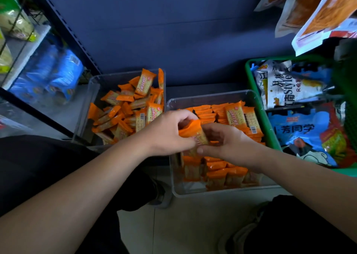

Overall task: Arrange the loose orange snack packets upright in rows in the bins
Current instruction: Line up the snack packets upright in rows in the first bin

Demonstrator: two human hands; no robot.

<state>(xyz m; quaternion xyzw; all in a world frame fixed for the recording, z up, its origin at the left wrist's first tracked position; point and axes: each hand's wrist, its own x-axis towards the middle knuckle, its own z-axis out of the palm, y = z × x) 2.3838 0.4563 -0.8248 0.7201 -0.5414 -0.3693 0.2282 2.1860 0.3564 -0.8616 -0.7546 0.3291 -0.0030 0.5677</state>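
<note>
Hands: two. The left hand and the right hand meet over the right bin, fingertips almost touching.
Left hand state: thumb and fingers are curled and pinch the top end of one orange foil snack packet.
Right hand state: its fingers grip the lower end of the same packet from the other side.
Held packet: one is plainly seen, tilted. I cannot tell if more are behind it.
Bins: two clear plastic rectangular bins, standing side by side.
Left bin: beyond the left hand. It holds a loose heap of orange packets, too many to count, lying in all directions.
Right bin: directly under both hands. The packets stand upright in rows beyond the hands and nearer than the hands.
Flat packets: two lie face up on the far rows, just beyond the right hand.
Open room: a strip of bare bin bottom shows between the near rows and the near wall, below the hands.
Edges: the walls of the two bins stand close together under the left hand. The right bin's far side is just beside one green plastic basket.
Basket content: large snack bags, at least two.
Shelf: blue wrapped packs lie well to the left of the left hand.
</note>
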